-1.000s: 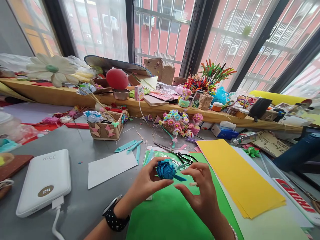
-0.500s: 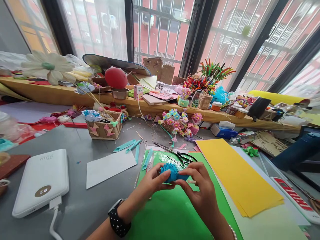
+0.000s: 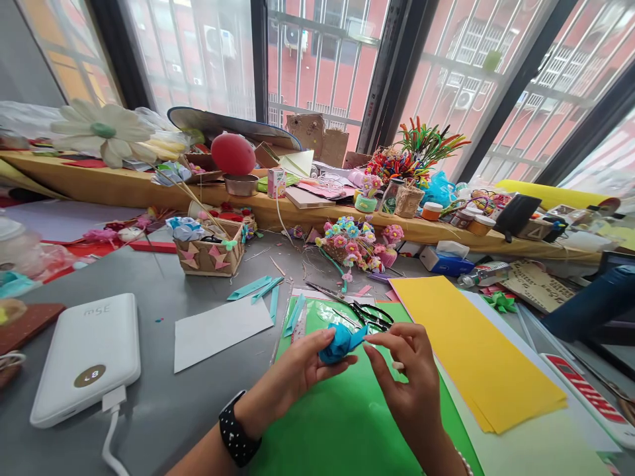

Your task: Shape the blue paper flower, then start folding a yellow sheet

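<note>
My left hand [image 3: 297,370] is closed around a blue folded paper flower [image 3: 338,342], held just above a green paper sheet [image 3: 342,423]. My right hand [image 3: 407,370] pinches a loose blue strip sticking out of the flower's right side; a small pale stick shows between its fingers. A black spotted watch sits on my left wrist. Black scissors [image 3: 367,313] lie on the green sheet just beyond my hands.
Yellow sheets [image 3: 471,350] lie to the right, a white card [image 3: 221,330] and a white power bank [image 3: 86,357] with its cable to the left. Teal paper strips [image 3: 258,289], a brown basket [image 3: 211,254] and small flower bouquets [image 3: 354,244] crowd the far table below a cluttered wooden ledge.
The flower has been turned in my left hand, from showing its rosette upward to lying on its side. My right hand closed in and took hold of the strip.
</note>
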Demonstrator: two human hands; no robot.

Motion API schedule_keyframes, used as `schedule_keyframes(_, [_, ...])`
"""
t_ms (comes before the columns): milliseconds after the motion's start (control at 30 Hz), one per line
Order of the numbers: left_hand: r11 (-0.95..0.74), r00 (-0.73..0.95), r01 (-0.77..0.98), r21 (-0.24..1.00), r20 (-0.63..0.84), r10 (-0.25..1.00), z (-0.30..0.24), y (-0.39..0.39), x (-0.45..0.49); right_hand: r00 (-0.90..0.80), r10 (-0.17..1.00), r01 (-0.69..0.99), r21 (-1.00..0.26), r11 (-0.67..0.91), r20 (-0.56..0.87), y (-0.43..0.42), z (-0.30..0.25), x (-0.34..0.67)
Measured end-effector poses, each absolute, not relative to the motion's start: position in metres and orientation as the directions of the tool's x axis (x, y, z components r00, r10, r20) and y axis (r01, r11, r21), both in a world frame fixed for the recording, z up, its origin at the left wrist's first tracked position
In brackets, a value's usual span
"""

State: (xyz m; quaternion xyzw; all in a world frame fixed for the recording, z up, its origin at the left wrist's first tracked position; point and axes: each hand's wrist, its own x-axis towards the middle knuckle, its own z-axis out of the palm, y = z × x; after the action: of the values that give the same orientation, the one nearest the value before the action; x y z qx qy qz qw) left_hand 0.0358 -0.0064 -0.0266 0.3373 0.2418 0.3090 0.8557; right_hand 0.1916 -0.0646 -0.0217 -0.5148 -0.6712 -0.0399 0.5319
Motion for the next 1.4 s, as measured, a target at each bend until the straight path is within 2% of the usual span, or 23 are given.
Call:
schedule_keyframes(200, [0.565,0.677,-0.435,0.701,-0.159,0.719,-0.029,-0.005,0.034,0.049,0.698,0.674,-0.539,0.505,0.714,-0.063,-0.026,0.186])
schedule_keyframes(400, [0.564,0.700,-0.404,0.720,-0.154,0.698,-0.031,-0.006,0.034,0.174,0.713,0.642,-0.627,0.440,0.679,-0.063,-0.028,0.182])
schedule_keyframes(533, [0.528,0.726,-0.406,0.746,-0.088,0.682,-0.032,-0.005,0.034,0.128,0.737,0.569,-0.658,0.494,0.664,-0.065,-0.022,0.184])
schedule_keyframes(700, [0.447,0.731,-0.440,0.779,0.022,0.682,-0.032,-0.006,0.036,0.168,0.712,0.529,-0.672,0.518,0.681,-0.066,-0.020,0.185])
schedule_keyframes(867, [0.376,0.667,-0.474,0.796,0.045,0.744,-0.029,-0.010,0.038,0.198,0.709,0.499,-0.692,0.522,0.677,-0.067,-0.022,0.181])
schedule_keyframes(1133, [0.250,0.646,-0.468,0.847,0.135,0.752,-0.026,-0.007,0.034,0.170,0.727,0.467,-0.704,0.535,0.665,-0.065,-0.028,0.178])
schedule_keyframes(1233, [0.177,0.620,-0.439,0.881,0.155,0.769,-0.027,-0.007,0.034,0.154,0.723,0.506,-0.682,0.528,0.674,-0.064,-0.031,0.179])
schedule_keyframes(1400, [0.011,0.595,-0.297,0.955,0.176,0.785,-0.028,-0.008,0.032,0.198,0.731,0.531,-0.698,0.480,0.653,-0.064,-0.030,0.179])
